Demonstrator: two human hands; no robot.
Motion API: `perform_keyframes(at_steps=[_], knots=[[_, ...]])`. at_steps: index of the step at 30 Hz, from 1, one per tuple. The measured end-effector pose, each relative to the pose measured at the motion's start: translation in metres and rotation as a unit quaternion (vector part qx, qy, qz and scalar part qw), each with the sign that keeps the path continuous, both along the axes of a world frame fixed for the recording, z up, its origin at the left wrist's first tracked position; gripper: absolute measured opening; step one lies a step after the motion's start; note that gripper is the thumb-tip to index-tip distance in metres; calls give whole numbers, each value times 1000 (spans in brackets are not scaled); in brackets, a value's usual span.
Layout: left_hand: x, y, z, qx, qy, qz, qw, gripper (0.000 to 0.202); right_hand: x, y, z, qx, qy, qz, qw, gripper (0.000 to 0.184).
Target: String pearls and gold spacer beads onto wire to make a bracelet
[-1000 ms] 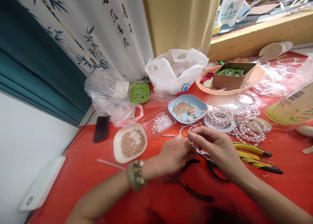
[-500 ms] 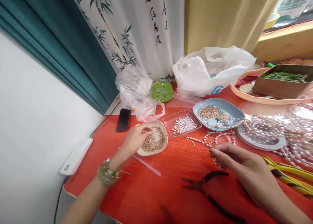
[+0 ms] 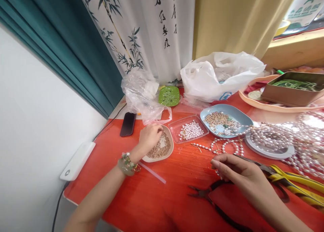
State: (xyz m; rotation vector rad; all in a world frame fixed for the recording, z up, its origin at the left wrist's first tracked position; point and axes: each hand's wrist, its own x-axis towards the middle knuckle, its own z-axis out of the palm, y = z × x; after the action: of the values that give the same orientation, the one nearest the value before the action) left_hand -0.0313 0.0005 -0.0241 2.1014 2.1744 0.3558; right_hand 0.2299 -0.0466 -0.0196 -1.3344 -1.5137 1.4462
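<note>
Bare red tabletop [image 3: 177,171] open between left hand [image 3: 149,136] and right hand [image 3: 240,173], crossed by a clear plastic strip [image 3: 153,172]; black pliers [image 3: 207,193] just beside the right hand; gold-bead dish [image 3: 158,158], pearl tray [image 3: 174,126], blue dish [image 3: 240,115], pearl strands [image 3: 278,136] crowding the far side

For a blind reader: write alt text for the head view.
A person's left hand rests in a white dish of gold beads while the right hand pinches a short pearl strand over a red table. A tray of pearls, black pliers and yellow-handled pliers lie nearby.
</note>
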Motion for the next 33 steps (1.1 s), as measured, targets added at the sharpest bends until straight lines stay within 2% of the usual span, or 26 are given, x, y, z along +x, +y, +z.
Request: perform_keyframes(at_steps=[4, 9, 15, 18, 19, 21, 23, 25, 28, 33], knots=[[0, 1, 2, -8, 6, -11, 1000, 20, 1, 0, 1, 11, -3, 14, 1000, 25], [2, 3, 3, -14, -14, -36, 999, 13, 1, 1, 2, 16, -2, 23, 1000, 26], [4, 1, 11, 11, -64, -9, 998, 10, 1, 0, 2, -1, 14, 35, 999, 25], [19, -10, 20, 4, -169, 5, 986, 12, 1, -1, 1, -1, 22, 31, 999, 26], [27, -14, 23, -22, -294, 11, 956, 12, 1, -2, 0, -1, 26, 33, 999, 26], [46, -24, 28, -108, -496, 4, 861, 13, 1, -3, -1, -4, 34, 38, 999, 25], [62, -33, 29, -164, -597, 2, 785, 14, 0, -3, -2, -9, 41, 39, 998, 24], [74, -37, 26, -203, -651, 0, 732, 16, 0, -3, -2, -15, 44, 37, 998, 23], [82, -39, 20, -230, -692, -6, 685, 16, -1, -3, -1, -18, 42, 42, 998, 23], [82, -40, 12, -251, -711, -8, 656, 21, -2, -5, 2, -40, 49, 69, 996, 25]])
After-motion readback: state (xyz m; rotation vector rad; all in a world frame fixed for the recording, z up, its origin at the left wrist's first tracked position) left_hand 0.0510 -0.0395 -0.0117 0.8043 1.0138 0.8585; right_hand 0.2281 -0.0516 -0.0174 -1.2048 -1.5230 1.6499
